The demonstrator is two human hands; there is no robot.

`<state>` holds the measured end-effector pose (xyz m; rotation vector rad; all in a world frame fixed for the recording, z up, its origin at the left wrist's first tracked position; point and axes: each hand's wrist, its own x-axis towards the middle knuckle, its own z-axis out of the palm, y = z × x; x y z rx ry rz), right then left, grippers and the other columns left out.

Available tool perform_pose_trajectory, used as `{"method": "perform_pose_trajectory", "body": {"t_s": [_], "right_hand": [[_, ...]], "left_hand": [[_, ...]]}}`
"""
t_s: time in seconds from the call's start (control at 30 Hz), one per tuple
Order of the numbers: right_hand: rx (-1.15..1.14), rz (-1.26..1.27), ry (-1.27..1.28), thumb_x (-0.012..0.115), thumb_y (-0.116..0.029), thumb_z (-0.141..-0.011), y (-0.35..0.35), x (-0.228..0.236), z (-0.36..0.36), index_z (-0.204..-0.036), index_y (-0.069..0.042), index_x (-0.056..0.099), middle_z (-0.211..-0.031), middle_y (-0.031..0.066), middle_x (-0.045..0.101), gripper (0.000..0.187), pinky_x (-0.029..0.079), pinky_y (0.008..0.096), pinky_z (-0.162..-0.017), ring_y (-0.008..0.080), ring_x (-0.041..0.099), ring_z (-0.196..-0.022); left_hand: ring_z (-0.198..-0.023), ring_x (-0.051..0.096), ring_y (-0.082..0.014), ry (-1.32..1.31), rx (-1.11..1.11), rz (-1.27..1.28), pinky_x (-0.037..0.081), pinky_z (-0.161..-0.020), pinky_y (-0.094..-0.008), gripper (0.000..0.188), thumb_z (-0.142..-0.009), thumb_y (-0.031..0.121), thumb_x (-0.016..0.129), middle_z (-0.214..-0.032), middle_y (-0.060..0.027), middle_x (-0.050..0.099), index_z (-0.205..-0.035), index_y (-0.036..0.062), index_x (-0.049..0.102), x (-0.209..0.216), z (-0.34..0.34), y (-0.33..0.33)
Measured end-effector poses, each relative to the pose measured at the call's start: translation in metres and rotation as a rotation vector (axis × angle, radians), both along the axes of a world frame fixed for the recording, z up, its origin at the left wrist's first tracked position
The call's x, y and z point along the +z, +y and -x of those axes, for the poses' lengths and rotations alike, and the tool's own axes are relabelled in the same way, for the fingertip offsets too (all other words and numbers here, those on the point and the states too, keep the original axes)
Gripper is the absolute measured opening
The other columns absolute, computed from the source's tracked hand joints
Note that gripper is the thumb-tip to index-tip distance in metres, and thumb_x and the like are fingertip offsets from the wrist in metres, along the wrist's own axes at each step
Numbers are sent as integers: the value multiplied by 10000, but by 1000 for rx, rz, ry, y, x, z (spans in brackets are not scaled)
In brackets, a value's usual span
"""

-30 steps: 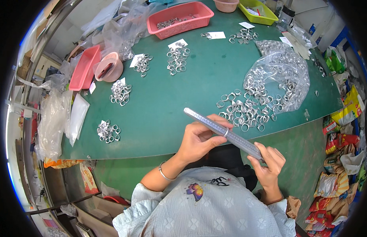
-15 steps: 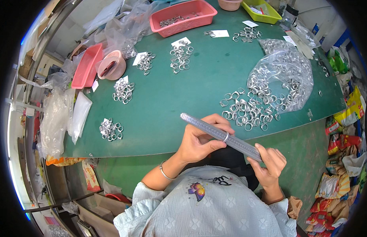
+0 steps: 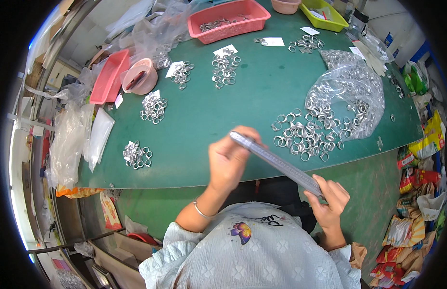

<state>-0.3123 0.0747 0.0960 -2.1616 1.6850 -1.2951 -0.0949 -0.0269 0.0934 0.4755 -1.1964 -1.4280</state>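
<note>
My right hand (image 3: 332,198) grips the thick end of a grey ring mandrel (image 3: 280,164), a tapered stick with fine markings. It slants up to the left, over the table's near edge. At its thin tip my left hand (image 3: 226,163) is curled, with motion blurring it and part of the fingers behind the tip. Whatever those fingers pinch is hidden, and no ring shows on the visible length of the stick. Beyond the right hand, a loose heap of silver rings (image 3: 305,137) spills from a clear plastic bag (image 3: 372,103) full of rings.
Small ring piles lie across the green table (image 3: 199,125), such as the near-left pile (image 3: 137,155), several beside white paper slips. Along the far side stand a pink basket (image 3: 228,36), a yellow-green basket (image 3: 324,21) and a pink tub (image 3: 145,82). Plastic bags (image 3: 69,144) crowd the left edge.
My left hand has slid from the mandrel's middle up to its thin tip. The ring seen around the stick before is no longer visible on it. My right hand keeps its grip.
</note>
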Motion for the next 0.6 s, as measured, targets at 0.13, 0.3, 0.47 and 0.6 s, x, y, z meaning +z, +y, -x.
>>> {"method": "perform_pose_trajectory", "body": {"t_s": [0.13, 0.3, 0.47, 0.6], "right_hand": [[11, -186, -266, 725, -40, -650, 1, -5, -1, -924, 21, 643, -641, 78, 560, 293, 372, 256, -487, 164, 502, -505], [64, -340, -560, 688, -20, -709, -1, -13, -4, -946, 64, 625, -675, 49, 581, 259, 367, 222, -514, 71, 485, -572], [58, -528, -710, 680, -60, -750, 3, -16, 2, -971, 80, 627, -658, -4, 540, 267, 326, 194, -490, 35, 438, -559], [71, -617, -874, 684, -110, -775, 4, -22, 3, -999, 72, 632, -641, -25, 513, 293, 289, 181, -463, 19, 410, -533]], "left_hand": [[-956, 548, -196, 346, -80, -361, 459, -879, -339, 378, -910, 232, 523, -984, -105, 556, -1163, -43, 472, 3, -7, -9], [-960, 554, -201, 579, -198, -667, 468, -906, -343, 374, -936, 196, 466, -1016, -104, 544, -1231, -30, 426, 14, -1, -2], [-931, 573, -191, 524, -284, -731, 494, -864, -313, 343, -912, 288, 518, -998, -97, 584, -1115, 12, 507, 4, -9, -3], [-865, 601, -182, 576, -345, -758, 521, -814, -296, 338, -920, 307, 499, -950, -117, 603, -1052, -3, 527, 5, -9, -3]]}}
